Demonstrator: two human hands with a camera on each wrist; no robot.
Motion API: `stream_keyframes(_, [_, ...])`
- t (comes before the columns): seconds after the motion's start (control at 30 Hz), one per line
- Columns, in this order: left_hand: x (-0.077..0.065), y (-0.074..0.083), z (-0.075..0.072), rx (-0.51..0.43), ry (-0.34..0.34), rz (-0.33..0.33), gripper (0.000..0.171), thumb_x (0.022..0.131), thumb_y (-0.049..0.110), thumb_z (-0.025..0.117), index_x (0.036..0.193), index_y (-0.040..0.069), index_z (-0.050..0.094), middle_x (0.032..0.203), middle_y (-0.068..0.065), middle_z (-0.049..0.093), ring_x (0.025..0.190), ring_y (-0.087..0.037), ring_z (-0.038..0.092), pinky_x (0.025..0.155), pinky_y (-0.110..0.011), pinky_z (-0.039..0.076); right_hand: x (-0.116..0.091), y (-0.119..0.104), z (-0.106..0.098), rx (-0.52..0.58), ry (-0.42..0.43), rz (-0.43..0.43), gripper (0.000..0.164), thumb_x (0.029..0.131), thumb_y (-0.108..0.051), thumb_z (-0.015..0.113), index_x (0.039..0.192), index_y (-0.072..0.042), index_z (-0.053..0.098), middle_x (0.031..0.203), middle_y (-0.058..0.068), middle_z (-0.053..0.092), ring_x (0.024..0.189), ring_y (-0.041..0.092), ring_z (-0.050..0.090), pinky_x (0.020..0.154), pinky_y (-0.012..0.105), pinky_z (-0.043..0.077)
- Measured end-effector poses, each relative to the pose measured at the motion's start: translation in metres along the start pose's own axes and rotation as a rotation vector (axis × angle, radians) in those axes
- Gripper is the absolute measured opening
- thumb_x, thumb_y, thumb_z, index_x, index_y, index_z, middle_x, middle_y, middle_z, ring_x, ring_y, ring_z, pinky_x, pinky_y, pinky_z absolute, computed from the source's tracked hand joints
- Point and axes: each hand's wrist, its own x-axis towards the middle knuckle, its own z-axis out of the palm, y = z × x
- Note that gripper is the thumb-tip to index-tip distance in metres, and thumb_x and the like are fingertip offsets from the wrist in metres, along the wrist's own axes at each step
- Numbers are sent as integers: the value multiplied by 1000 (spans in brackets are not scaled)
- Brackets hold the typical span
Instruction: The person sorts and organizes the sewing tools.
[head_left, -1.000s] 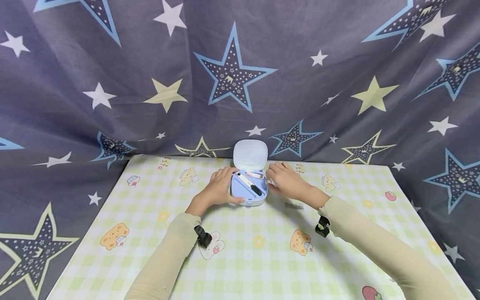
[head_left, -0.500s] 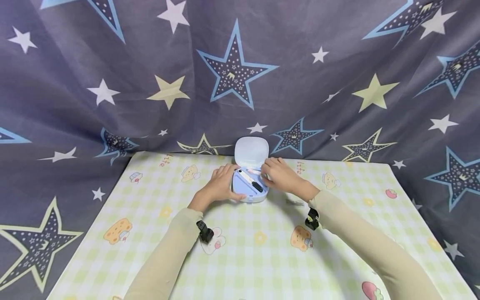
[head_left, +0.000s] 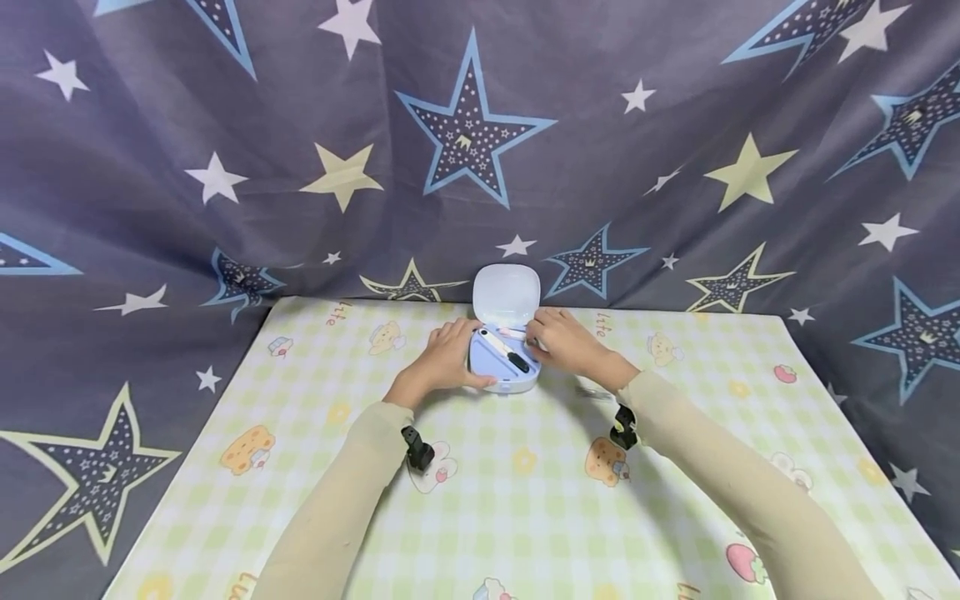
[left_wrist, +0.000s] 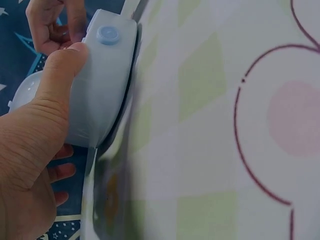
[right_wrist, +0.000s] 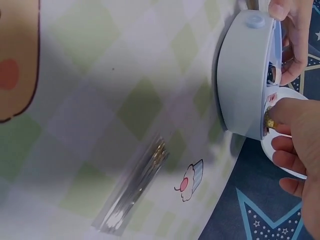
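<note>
A small pale-blue box [head_left: 504, 387] stands on the table with its whitish lid [head_left: 507, 293] raised at the back. My left hand [head_left: 444, 357] grips its left side, the thumb [left_wrist: 60, 67] on the front rim. Across the inside lies a slim white tool [head_left: 498, 343] with a black end, and a pinkish-white strip [head_left: 512, 333] is behind it. My right hand [head_left: 562, 340] is at the right rim. In the right wrist view its fingers pinch a small gold-coloured piece [right_wrist: 270, 119] at the compartment; most of that piece is hidden.
A clear sleeve of needles [right_wrist: 135, 187] lies on the checked tablecloth [head_left: 480, 467], to the right of the box and under the right forearm. A dark star-patterned curtain [head_left: 300, 100] hangs just behind the table's far edge.
My right hand has moved left and inward from the box's right edge, reaching over the rim to the back compartment. The left hand keeps its hold. The head view has tilted slightly.
</note>
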Motion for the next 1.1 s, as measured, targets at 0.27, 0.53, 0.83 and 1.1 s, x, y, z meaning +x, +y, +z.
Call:
stream_keyframes(0.27, [6, 0, -2, 22, -11, 1, 109, 71, 57, 86, 153, 9, 34, 148, -11, 44, 132, -31, 43, 110, -49, 34, 0, 5, 4, 11, 34, -17, 12, 88, -13, 77, 94, -6, 69, 93, 7, 62, 93, 27, 59, 85, 43, 49])
stream_keyframes(0.53, [5, 2, -5, 40, -40, -15, 106, 70, 59, 86, 149, 10, 37, 145, -9, 45, 129, -30, 44, 107, -48, 34, 1, 4, 10, 54, 37, -33, 14, 84, -10, 81, 95, -7, 72, 93, 7, 62, 90, 25, 58, 84, 42, 50])
stream_keyframes(0.83, [3, 7, -9, 43, -46, -13, 104, 70, 59, 86, 147, 9, 39, 142, -11, 48, 126, -31, 46, 104, -48, 36, 1, 2, 8, 143, 18, 42, 13, 87, -15, 80, 98, -9, 75, 97, 9, 66, 94, 26, 60, 89, 44, 50])
stream_keyframes(1.1, [4, 5, -8, 36, -49, -30, 106, 69, 59, 87, 149, 10, 37, 144, -10, 47, 126, -31, 46, 106, -49, 35, -8, 2, -18, 330, -28, 175, 27, 88, -16, 78, 111, -5, 74, 107, 15, 69, 100, 31, 62, 90, 47, 51])
